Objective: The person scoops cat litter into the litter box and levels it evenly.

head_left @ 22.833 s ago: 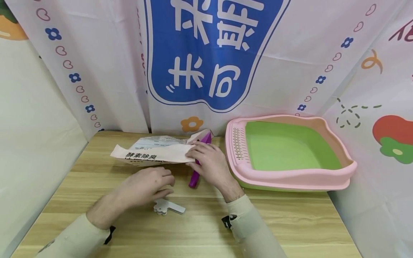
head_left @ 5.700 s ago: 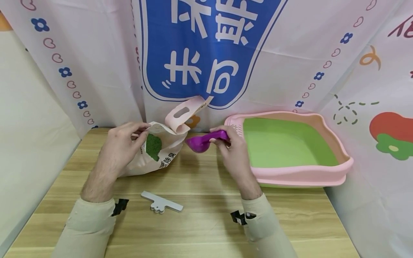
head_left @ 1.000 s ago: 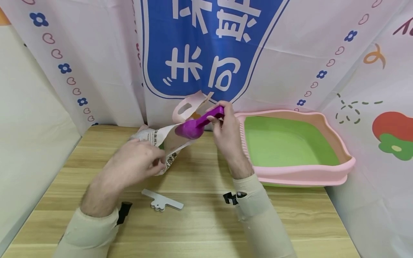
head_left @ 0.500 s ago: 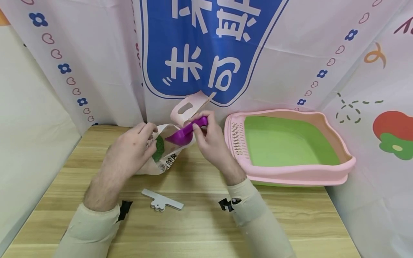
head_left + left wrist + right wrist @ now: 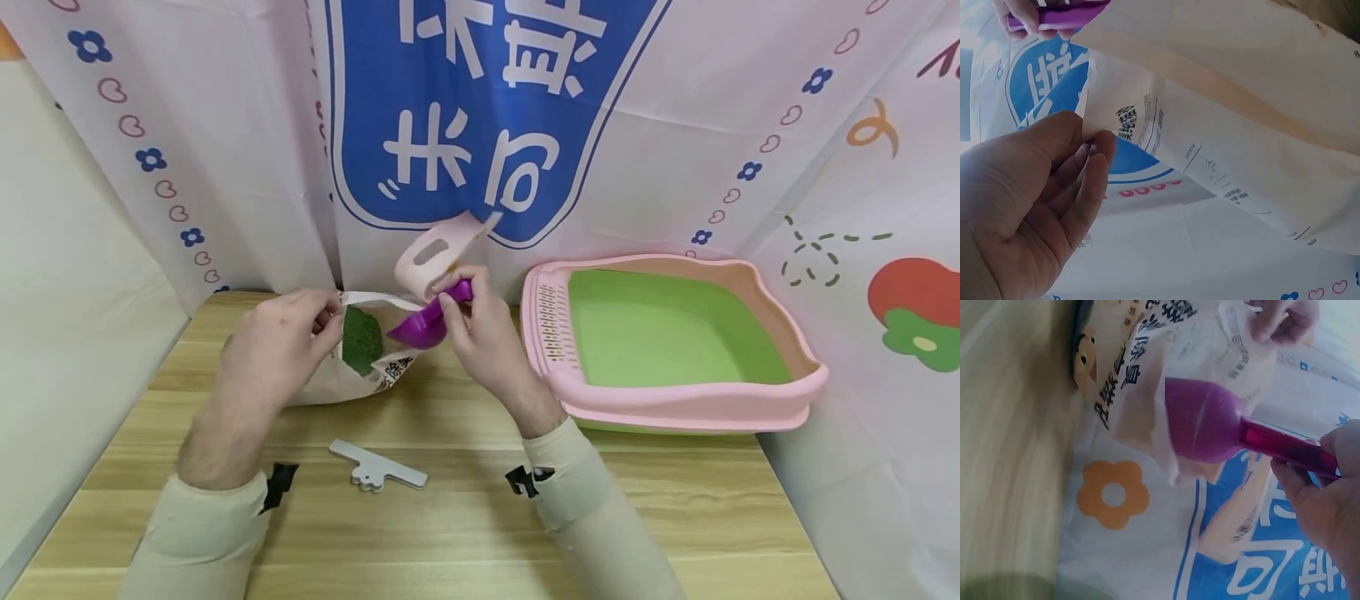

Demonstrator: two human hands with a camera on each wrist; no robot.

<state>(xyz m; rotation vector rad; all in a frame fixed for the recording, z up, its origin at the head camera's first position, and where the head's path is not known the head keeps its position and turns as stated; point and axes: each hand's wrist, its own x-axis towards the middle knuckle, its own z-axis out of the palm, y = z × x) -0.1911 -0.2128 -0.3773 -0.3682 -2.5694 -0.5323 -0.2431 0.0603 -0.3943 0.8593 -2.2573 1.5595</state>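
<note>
From my remote post I saw the left hand [image 5: 277, 342] pinching the left edge of the paper bag [image 5: 322, 387], prob. b/c its soft mouth would fold in w/o support. The right hand [image 5: 487, 350] grasped the handle of the purple scoop [image 5: 423, 329], whose tip was inside the mouth, near the green granules [image 5: 362, 342] but, AFAICS, apart from them; what was in the bowl I could not tell. The bag lay on the table [image 5: 450, 533], left of the pink-and-green tray [image 5: 675, 396], w/ its mouth turned up and to the right, which, I think, suited the scoop's angle. A pink flap [image 5: 416, 267] w/ a slot stood behind the scoop, seemingly out of the way; if it was joined to the bag, I could not tell. The grey clip [image 5: 378, 467] lay in front, untouched, prob. b/c both hands were occupied.
</note>
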